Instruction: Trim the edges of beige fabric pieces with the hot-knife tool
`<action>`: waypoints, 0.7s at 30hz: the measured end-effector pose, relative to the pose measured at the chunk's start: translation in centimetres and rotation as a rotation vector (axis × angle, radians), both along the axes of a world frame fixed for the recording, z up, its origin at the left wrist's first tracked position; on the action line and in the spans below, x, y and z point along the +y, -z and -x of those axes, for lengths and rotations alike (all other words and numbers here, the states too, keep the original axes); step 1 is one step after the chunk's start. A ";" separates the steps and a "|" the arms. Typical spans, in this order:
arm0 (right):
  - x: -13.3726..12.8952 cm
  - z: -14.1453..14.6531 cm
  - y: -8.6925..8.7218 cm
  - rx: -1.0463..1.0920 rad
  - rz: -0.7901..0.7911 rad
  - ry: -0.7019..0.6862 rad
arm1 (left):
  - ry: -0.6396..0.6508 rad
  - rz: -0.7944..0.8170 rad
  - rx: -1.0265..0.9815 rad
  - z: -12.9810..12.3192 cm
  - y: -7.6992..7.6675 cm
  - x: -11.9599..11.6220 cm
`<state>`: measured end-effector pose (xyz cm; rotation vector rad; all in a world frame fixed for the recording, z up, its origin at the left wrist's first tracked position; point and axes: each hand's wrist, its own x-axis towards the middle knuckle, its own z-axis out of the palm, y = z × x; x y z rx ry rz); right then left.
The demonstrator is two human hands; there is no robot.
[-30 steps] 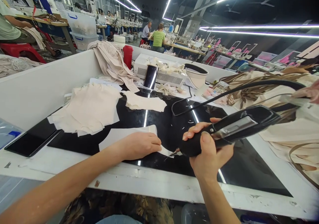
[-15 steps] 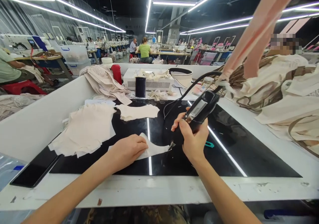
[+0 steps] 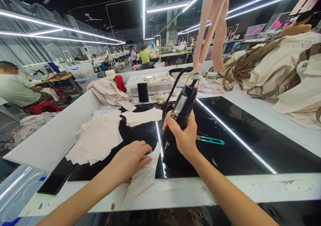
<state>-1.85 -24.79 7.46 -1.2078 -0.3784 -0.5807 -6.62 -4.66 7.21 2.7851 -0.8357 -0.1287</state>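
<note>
- While it presses flat at lower centre-left, the left hand (image 3: 131, 159) spreads its fingers, unclenched, on a pale fabric piece (image 3: 144, 174) that hangs over the white table edge (image 3: 225, 189).
- Just right of it, at frame centre, the right hand (image 3: 182, 134) is clenched around a black corded cutting tool (image 3: 182, 107), held nearly upright with its tip close to the fabric's upper corner.
- Half a second ago the tool leaned over to the right and the fabric lay wholly on the glass; now the tool stands steeper and the piece has slid toward the near edge.
- Teal snips (image 3: 210, 140) lie on the black glass top (image 3: 238, 145), just right of the right hand.
- A stack of cut pieces (image 3: 96, 137) sits left of centre, and a dark phone (image 3: 56, 179) lies at lower left.
- Heaped beige garments (image 3: 288, 72) fill the right side.
- At upper left a seated person (image 3: 17, 88) works at a machine; light strips run along the dark ceiling.
</note>
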 end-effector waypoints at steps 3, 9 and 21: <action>0.4 0.2 -0.1 0.022 -0.016 0.006 | 0.186 0.171 0.048 -1.9 0.3 -0.1; 1.1 0.2 -0.1 0.045 -0.007 0.007 | 0.248 0.157 0.278 -3.6 1.1 -0.1; 2.1 0.6 0.7 0.089 0.015 -0.048 | 0.217 0.101 0.267 -3.8 1.8 1.0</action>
